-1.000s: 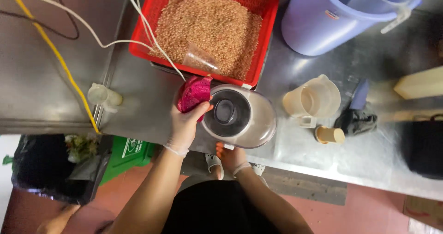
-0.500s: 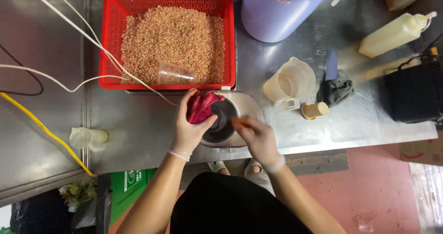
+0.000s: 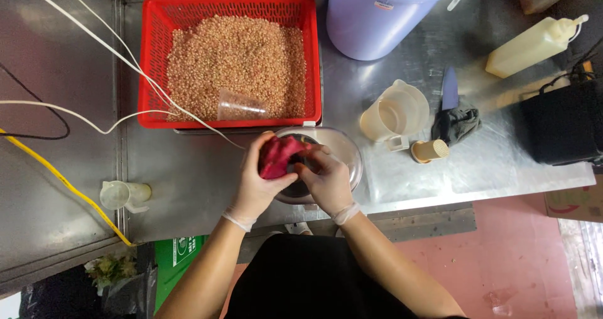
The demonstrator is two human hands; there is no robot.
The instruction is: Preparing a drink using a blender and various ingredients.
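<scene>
Head view, frame centre: the left hand [image 3: 256,182] grips a pink fruit [image 3: 278,157] over a clear bowl [image 3: 342,152] on the steel surface [image 3: 195,174]. The right hand [image 3: 326,179] closes its fingers on the fruit, apparently working its flesh so pieces fall into the bowl. A red basket [image 3: 151,61] of grain sits above.

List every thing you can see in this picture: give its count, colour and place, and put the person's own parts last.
basket: one, red, back of the counter, full of tan grains
cup: one, clear, lying on the grains
bucket: one, lilac, back, right of the basket
jug: one, clear, right of the bowl
small jug: one, clear, front left
squeeze bottle: one, cream, far right
knife: one, blue, beside a dark rag
cables: white and yellow, left
bowl: one, clear, under the hands
pink fruit: one, over the bowl
left hand: gloved, holds the fruit
right hand: gloved, fingers at the fruit
</scene>
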